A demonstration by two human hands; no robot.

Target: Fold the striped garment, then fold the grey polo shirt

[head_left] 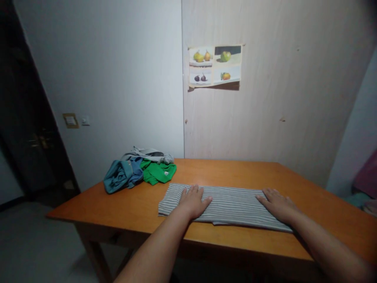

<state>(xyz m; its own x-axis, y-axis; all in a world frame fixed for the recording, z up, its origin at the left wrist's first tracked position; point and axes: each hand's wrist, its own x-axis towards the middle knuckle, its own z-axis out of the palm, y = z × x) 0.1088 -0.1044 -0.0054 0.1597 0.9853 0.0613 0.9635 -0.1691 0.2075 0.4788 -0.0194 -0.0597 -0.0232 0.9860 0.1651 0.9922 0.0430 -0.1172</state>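
A grey-and-white striped garment point(232, 204) lies folded into a long flat strip near the front edge of the wooden table point(224, 173). My left hand point(193, 202) rests flat on its left part, fingers stretched out and thumb spread to the right. Over the right end lies my right hand point(278, 205), also flat, with its fingers pointing away and its thumb apart. Neither hand grips the cloth. What kind of garment it is cannot be told from this fold.
At the table's back left sits a pile of crumpled clothes: a blue denim piece point(119, 175), a green garment point(157, 173) and a grey one point(147, 154). Behind the table stands a wall with a fruit picture sheet point(215, 66). A dark door point(32, 98) is at far left.
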